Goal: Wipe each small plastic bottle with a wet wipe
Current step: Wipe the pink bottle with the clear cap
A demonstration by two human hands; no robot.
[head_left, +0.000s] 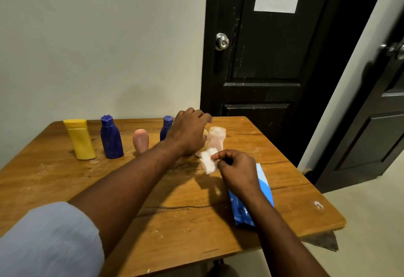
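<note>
Wooden table (65, 180): worn, scratched top with a crack along the grain and pale smears.

Landmark: translucent pale plastic bottle with a wide open-looking rim (216, 137), upright near the table's far edge.

Left of the landmark, in a rough row, all upright:
- small dark-blue plastic bottle with a flip cap (166, 127), partly hidden by the wrist;
- pink, rounded, matte plastic bottle (141, 140);
- larger dark-blue shouldered bottle (111, 140);
- yellow flat-sided bottle standing on its broad cap (80, 139), farthest left.

Left hand (189, 132): back upward, fingers curved downward, just left of the landmark. A pale yellowish object shows behind it. Whether the hand grips anything cannot be told.

Right hand (237, 170): near side of the landmark, thumb and fingertips pinching a crumpled white wet wipe (208, 160), which hangs just in front of the landmark's base.

Glossy blue soft-plastic wipes packet (265, 186): flat on the table, nearer than the landmark, partly under the right wrist.
</note>
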